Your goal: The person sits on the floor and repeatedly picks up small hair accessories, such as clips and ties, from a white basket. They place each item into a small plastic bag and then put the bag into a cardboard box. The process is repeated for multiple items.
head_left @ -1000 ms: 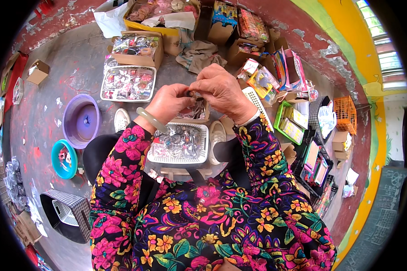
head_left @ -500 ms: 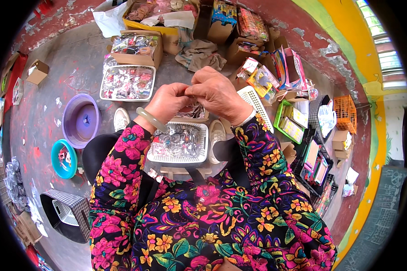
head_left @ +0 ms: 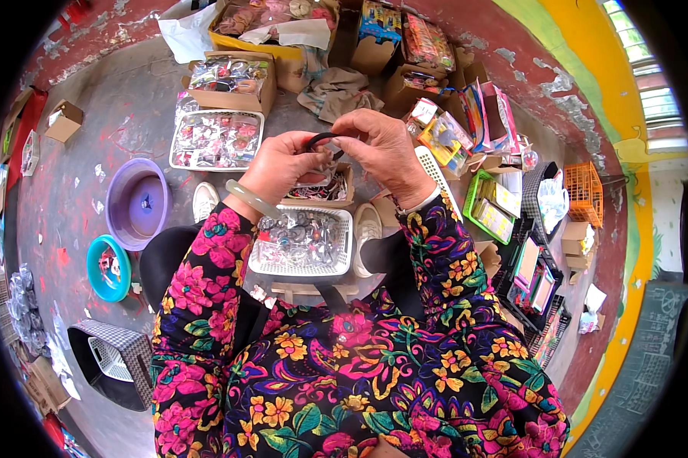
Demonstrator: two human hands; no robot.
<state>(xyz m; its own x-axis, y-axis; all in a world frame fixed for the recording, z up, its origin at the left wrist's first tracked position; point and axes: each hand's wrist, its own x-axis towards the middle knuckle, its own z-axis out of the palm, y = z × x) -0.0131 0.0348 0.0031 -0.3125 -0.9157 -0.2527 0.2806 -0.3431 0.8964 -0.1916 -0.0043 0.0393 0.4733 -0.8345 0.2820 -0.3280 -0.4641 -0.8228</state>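
Note:
A black hair tie (head_left: pixel 323 137) is stretched into a loop between my two hands, held up over the floor in front of me. My left hand (head_left: pixel 277 169) pinches its left side; a pale bangle rings that wrist. The thumb and fingers of my right hand (head_left: pixel 386 153) grip the other side. Something small and pale shows by the fingertips, too small to make out. Below the hands, a white basket (head_left: pixel 301 267) holds clear-bagged small items with dark loops. Just beyond it stands a cardboard box (head_left: pixel 349 185) of packaged pieces, partly covered by my hands.
Farther off are a white basket of bagged accessories (head_left: pixel 257 149) and a cardboard box (head_left: pixel 261 95). A purple basin (head_left: pixel 163 206) and a teal basin (head_left: pixel 93 257) stand at left. To the right are a green basket (head_left: pixel 469 200), a black crate (head_left: pixel 555 273) and an orange crate (head_left: pixel 588 183).
My hands have moved slightly apart and the fingers have opened out. The black loop, hidden behind the fingers before, now shows between them.

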